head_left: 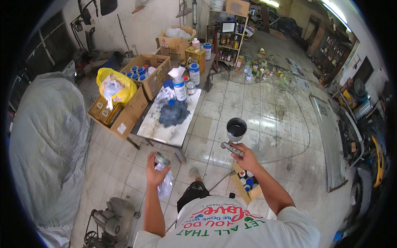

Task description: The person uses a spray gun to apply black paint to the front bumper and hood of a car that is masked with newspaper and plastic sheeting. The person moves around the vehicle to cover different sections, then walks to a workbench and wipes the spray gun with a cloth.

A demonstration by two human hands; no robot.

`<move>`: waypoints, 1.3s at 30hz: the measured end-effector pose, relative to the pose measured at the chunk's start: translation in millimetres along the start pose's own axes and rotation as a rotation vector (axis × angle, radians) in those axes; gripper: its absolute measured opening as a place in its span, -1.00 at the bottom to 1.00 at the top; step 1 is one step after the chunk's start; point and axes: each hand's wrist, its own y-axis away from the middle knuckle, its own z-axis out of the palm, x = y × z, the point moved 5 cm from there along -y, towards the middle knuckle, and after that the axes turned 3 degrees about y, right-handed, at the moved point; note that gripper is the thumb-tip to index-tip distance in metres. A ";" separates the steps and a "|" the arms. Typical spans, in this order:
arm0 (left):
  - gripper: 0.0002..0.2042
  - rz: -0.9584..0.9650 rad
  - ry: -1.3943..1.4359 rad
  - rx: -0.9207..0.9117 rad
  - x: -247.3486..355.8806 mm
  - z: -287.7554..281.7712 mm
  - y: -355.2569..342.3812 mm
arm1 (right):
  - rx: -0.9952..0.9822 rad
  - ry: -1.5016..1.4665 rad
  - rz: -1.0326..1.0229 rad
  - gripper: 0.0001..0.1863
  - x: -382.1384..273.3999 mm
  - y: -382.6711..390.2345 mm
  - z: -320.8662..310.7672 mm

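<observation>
My right hand is closed around a metal spray gun. The gun's round cup is uncovered on top and has dark liquid inside. At the left, my left hand grips a small round greyish piece that looks like the cup's lid. A white cloth hangs beneath that hand. Beyond my hands stands a low table with a stained white top. On it lies a dark grey rag, near a blue-and-white bottle with a white paper cone on its mouth.
Cardboard boxes flank the table on the left, one topped by a yellow bag. A covered bulky shape fills the far left. A compressor stands lower left. A hose crosses the tiled floor. A box of cans sits by my right forearm.
</observation>
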 end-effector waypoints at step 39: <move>-0.13 -0.139 -0.283 -0.057 10.5 224.5 -487.0 | -0.851 0.761 -0.621 -0.52 36.1 -703.0 33.8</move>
